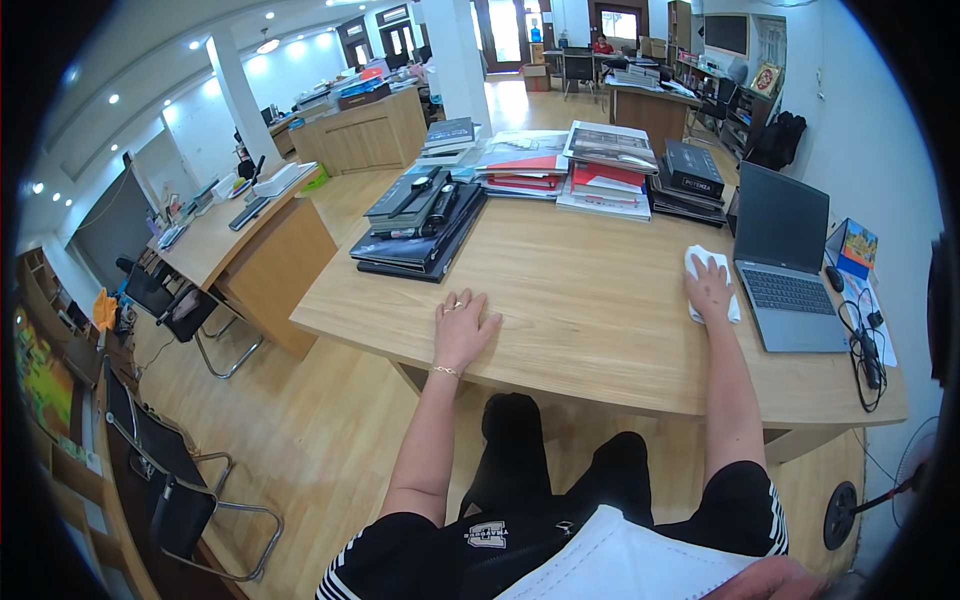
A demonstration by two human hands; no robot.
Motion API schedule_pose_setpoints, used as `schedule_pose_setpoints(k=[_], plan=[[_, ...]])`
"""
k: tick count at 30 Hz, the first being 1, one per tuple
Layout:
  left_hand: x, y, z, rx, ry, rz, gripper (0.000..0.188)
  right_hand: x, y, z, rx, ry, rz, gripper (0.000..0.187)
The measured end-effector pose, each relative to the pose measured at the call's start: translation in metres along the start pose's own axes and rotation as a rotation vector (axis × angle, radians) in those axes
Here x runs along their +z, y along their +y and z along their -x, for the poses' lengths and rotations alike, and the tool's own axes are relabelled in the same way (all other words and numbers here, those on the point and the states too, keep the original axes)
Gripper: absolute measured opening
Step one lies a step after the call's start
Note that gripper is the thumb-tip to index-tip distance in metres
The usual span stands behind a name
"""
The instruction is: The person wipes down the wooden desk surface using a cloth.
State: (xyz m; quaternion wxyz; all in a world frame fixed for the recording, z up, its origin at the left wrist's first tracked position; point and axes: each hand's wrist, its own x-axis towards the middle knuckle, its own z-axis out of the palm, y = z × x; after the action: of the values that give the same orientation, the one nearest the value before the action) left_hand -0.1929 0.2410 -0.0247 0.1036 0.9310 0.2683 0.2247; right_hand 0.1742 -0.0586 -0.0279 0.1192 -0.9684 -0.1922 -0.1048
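Observation:
My right hand (710, 288) lies over a folded white cloth (698, 258) on the wooden desk (580, 290), pressing it against the top just left of the open laptop (795, 300). The cloth's edges show around the fingers and palm. Near the desk's front edge at the left, my left hand (463, 328) rests palm down on the bare wood, fingers slightly spread and holding nothing. Beyond it sits a stack of dark books and folders (415, 240) with black pen-like items on top.
Piles of magazines and red folders (600, 175) line the desk's far side, beside a stack with a dark box (693, 168). Right of the laptop are a mouse (834, 278), a desk calendar (857, 247) and coiled black cables (868, 355). Another desk (230, 235) and chairs stand left.

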Motion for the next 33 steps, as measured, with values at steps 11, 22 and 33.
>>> schedule_pose_setpoints(k=[11, 22, 33], plan=[[0.007, 0.007, 0.007, -0.038, -0.011, -0.154, 0.056, -0.012, -0.076, 0.058, -0.134, -0.081, 0.011, 0.057], [0.0, 0.017, 0.002, -0.017, -0.056, -0.142, 0.058, -0.007, -0.241, 0.147, -0.595, -0.104, -0.198, 0.053], [-0.005, 0.007, 0.011, 0.024, -0.036, -0.061, 0.07, -0.041, -0.169, 0.187, -0.846, -0.178, -0.149, 0.053]])
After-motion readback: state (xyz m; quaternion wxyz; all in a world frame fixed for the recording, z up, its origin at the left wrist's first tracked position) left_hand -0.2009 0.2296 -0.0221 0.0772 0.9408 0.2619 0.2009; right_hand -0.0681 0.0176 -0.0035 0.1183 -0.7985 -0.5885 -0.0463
